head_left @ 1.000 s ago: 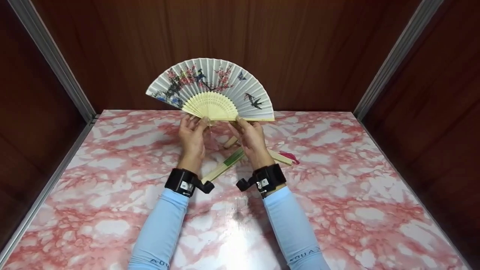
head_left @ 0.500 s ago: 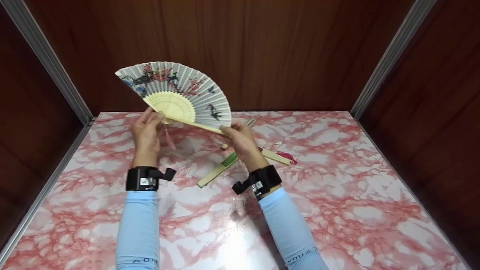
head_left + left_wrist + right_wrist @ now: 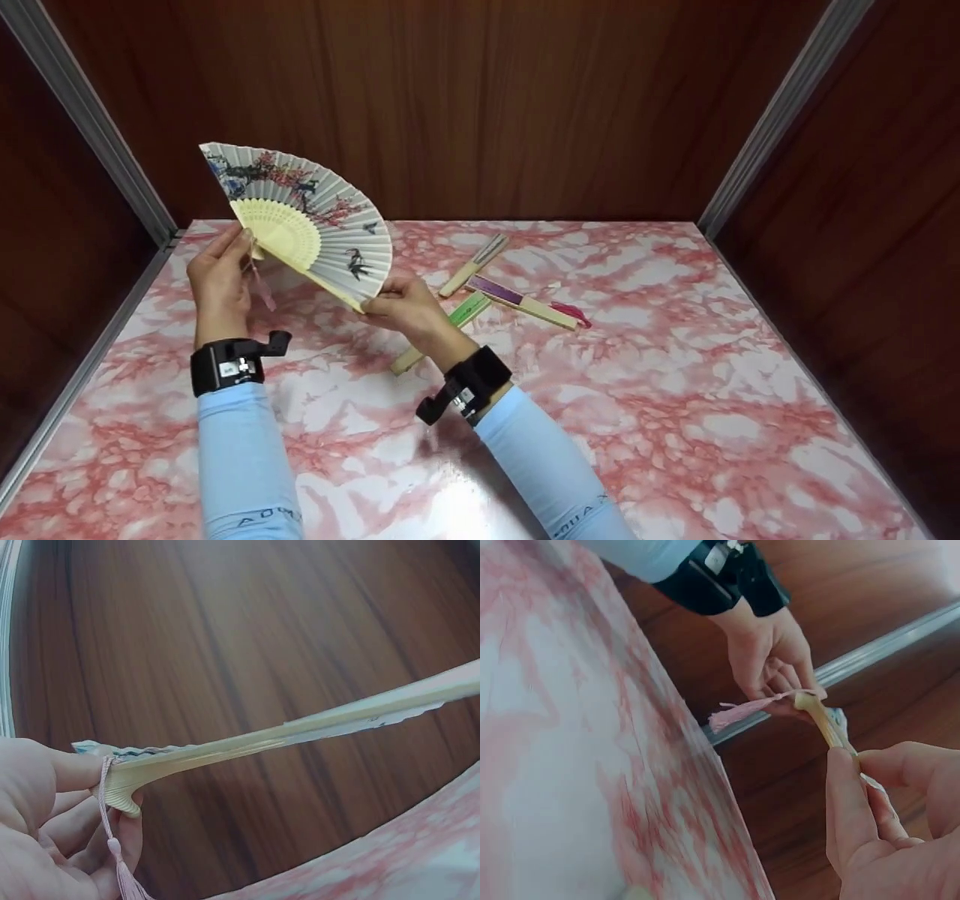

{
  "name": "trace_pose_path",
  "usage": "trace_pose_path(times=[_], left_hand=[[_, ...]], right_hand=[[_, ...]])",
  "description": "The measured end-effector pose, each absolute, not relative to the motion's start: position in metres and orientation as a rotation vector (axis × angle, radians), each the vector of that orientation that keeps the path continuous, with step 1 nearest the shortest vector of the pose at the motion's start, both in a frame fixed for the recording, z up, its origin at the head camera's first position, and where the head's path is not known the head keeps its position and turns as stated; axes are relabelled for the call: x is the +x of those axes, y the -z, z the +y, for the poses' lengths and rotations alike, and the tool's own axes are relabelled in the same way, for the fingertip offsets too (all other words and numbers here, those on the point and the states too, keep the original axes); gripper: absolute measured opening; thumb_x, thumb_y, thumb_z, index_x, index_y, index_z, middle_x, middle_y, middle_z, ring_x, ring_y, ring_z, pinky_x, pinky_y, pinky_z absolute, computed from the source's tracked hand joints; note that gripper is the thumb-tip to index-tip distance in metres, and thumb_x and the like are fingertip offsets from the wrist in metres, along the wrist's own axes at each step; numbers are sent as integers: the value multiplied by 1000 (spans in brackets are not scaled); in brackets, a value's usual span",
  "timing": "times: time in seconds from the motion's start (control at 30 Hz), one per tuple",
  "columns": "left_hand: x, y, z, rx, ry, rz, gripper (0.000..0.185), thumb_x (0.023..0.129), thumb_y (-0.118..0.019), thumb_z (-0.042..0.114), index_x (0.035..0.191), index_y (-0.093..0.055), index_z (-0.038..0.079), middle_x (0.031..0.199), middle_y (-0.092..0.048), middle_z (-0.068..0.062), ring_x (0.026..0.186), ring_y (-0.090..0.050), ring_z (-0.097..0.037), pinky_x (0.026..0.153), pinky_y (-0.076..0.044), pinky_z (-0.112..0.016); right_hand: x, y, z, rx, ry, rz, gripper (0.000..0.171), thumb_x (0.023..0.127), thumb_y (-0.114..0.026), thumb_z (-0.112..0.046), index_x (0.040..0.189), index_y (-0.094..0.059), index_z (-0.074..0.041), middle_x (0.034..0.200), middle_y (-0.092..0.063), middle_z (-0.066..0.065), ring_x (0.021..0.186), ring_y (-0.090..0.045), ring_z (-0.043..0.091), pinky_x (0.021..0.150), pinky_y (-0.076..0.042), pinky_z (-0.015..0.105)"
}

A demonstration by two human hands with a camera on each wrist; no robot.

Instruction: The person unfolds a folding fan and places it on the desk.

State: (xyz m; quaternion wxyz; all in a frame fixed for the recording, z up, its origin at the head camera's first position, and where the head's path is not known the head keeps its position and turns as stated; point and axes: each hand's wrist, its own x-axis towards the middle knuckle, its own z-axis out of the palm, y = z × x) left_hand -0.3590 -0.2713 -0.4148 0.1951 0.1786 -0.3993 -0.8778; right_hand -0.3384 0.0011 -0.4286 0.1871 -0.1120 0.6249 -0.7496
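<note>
Open paper fan [image 3: 304, 217], grey leaf with blossom and birds, held in the air at about 10 o'clock over the marble table [image 3: 675, 420], near the left wall; spread wide, its lower guard stick running down toward 4 o'clock; pink tassel [image 3: 262, 289] hangs from the pivot.

Left hand [image 3: 219, 283] pinches the pivot end, fingers curled round the rivet head, tassel cord looped against them in the left wrist view [image 3: 112, 840]; right hand [image 3: 405, 304] pinches the outer end of the lower guard stick between thumb and fingers, seen closed on the stick in the right wrist view [image 3: 870, 802].

Judgement: the fan is being handled spread, probably moved aside or about to be set down; to do it well, keep the pivot pinch firm but light, hold by the bamboo guard and not the paper, keep both ends level so the leaf does not twist or crease; watch the tassel does not snag under the ribs.

Outward: three closed fans on the table at about 1 o'clock of the right hand, well apart from the open one; green folded fan [image 3: 442, 330], purple folded fan [image 3: 525, 302] with a red tassel, pale folded fan [image 3: 472, 264]; dark wood walls behind.
</note>
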Motion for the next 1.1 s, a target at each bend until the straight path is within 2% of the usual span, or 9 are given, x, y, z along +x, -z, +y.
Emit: trace_pose_path(times=[0.17,0.33,0.53,0.63,0.77,0.87,0.97,1.03,1.1], left_hand=[[-349,412,-265,581,2370,-1113,47,85,-80,8,130,-68,8,101,-71,4,85,-65,-8,66,-54,-18],[-348,424,-274,714,2315,-1129,47,84,-82,11,130,-69,10,91,-72,5,74,-60,-7,53,-45,-18],[-353,436,-279,816,2312,-1147,48,85,-82,12,131,-68,11,98,-69,7,79,-62,-5,58,-49,-16],[-356,441,-281,828,2325,-1110,36,85,-81,9,120,-74,10,87,-71,6,77,-63,-6,60,-53,-17],[-356,445,-285,871,2328,-1056,17,86,-78,5,102,-79,9,69,-71,3,69,-64,-7,56,-54,-18],[-357,448,-288,944,2300,-1053,18,86,-78,3,103,-79,8,63,-71,4,66,-65,-7,57,-55,-18],[-357,451,-289,1011,2279,-1081,15,86,-77,5,101,-80,8,60,-70,6,65,-64,-5,61,-56,-18],[-357,452,-289,1030,2277,-1100,4,88,-76,7,88,-80,9,59,-69,6,61,-62,-7,56,-53,-20],[-357,452,-289,1040,2286,-1117,6,89,-75,10,84,-77,10,59,-67,5,57,-59,-10,50,-49,-22]], right_hand=[[-343,430,2,-262,2116,1663,22,84,-68,12,106,-66,8,90,-70,9,81,-72,17,82,-65,29],[-346,440,-9,-190,2102,1664,17,83,-71,9,100,-67,4,87,-69,7,75,-70,13,78,-65,27],[-346,448,-13,-157,2055,1739,13,83,-73,5,92,-67,-2,87,-69,6,74,-69,11,98,-61,42],[-345,450,-15,-161,2041,1763,13,82,-74,4,92,-69,-3,85,-69,3,76,-69,11,98,-60,42],[-340,455,-21,-158,2028,1782,15,79,-75,5,84,-67,-6,80,-67,-1,74,-66,9,80,-62,28],[-336,459,-26,-140,2024,1767,19,79,-76,6,80,-63,-8,79,-66,0,75,-68,11,81,-63,30],[-333,462,-30,-116,2034,1735,16,81,-75,6,83,-65,-5,82,-68,3,85,-74,21,91,-63,38],[-332,464,-31,-103,2042,1725,14,81,-75,7,85,-67,-4,82,-68,4,90,-75,25,92,-63,41],[-332,465,-33,-87,2058,1718,14,80,-74,8,87,-67,-1,83,-67,5,92,-75,27,92,-63,41]])
